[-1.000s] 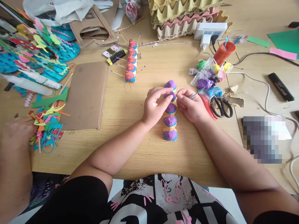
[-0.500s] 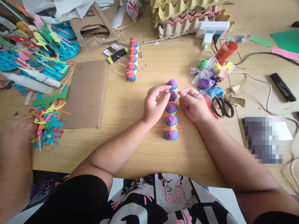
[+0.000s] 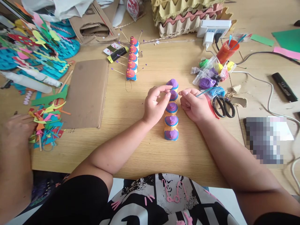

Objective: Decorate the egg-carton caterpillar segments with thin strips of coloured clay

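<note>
Strip of five purple-and-blue domes on a yellowish base [image 3: 171,120] sits on the wooden worktop [image 3: 140,150], between both hands. Long axis runs away from the torso, nearly straight out, so the hands come at it from the sides, across the axis. Key spot is the far end: both sets of fingertips line up with the second dome from the far end [image 3: 173,95].

Left hand [image 3: 154,104] is nearer. Strip lies just to its right; index and thumb tips overlap the strip's left edge in view. Contact: can't tell. Finger-thumb gap is narrow, nothing visible held in it; a tiny bit at the tips could be hidden.

Right hand [image 3: 195,104] is just off the strip's right side, small gap showing, strip to its left. Fingers closed on a thin blue-green stick [image 3: 205,92]. Visible length slants outward and away from the strip; other end is hidden in the grip, so can't tell if it pokes out toward the domes.

Nearby: black-handled scissors [image 3: 231,109] right of the right hand, bagged purple clay [image 3: 207,82] beyond it. Similar red-and-blue strip with pins [image 3: 132,65] stands farther out, left of the domes, well apart.
</note>
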{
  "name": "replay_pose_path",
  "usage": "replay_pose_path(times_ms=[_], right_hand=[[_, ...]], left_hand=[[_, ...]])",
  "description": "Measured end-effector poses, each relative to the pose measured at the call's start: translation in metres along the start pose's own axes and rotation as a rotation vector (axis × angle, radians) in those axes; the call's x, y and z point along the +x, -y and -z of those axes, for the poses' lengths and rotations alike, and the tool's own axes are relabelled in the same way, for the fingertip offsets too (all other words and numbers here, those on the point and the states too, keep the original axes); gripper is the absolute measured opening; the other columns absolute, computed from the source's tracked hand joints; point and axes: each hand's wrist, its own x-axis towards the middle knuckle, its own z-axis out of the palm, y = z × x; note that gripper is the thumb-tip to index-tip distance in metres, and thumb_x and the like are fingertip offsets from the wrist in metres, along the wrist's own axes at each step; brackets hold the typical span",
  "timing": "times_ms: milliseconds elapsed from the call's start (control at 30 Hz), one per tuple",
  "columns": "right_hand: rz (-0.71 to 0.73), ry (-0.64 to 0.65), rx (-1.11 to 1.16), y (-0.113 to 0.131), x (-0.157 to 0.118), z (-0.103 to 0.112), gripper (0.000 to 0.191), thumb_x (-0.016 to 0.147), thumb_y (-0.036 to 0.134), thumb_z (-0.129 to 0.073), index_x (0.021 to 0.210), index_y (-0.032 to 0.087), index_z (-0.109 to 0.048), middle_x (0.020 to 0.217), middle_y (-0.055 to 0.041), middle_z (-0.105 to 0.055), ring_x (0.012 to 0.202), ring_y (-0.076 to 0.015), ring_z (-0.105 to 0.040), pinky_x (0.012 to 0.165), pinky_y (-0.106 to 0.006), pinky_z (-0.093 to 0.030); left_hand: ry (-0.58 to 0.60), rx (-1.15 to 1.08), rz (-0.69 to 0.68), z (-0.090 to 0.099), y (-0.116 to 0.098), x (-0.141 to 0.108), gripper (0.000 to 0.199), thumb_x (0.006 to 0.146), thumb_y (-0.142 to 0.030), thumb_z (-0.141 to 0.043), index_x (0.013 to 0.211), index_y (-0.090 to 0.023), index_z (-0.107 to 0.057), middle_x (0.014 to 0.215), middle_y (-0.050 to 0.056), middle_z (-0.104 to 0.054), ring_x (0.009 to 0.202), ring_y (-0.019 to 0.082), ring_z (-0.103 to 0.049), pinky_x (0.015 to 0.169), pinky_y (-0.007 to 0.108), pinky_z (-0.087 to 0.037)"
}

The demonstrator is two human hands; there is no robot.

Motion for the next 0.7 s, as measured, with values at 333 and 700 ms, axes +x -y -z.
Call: replay_pose_path(times_ms=[333,700], right_hand=[[0.018,0.001,-0.019,-0.0008,0.0009,-0.001,0.052,0.069,0.063,-0.096,0.082,0.022,-0.066,0.052,0.0095,-0.036,0.047,-0.0068,-0.026,0.044,-0.024,-0.019],[0.013,0.008,-0.051,-0.0013,0.0009,-0.0012,0.053,0.068,0.065,-0.095,0.078,0.021,-0.067,0.051,0.0081,-0.038,0.047,-0.0071,-0.026,0.046,-0.025,-0.016]], left_hand=[[-0.003,-0.022,-0.043,-0.0012,-0.0003,-0.0001,0.026,0.105,-0.051,-0.067,0.116,-0.03,-0.077,0.106,0.002,-0.078,0.104,0.019,-0.072,0.087,0.034,-0.054],[0.0,0.002,-0.066,-0.0014,0.0013,0.0002,0.022,0.106,-0.047,-0.066,0.116,-0.03,-0.076,0.107,0.002,-0.079,0.104,0.019,-0.073,0.088,0.034,-0.054]])
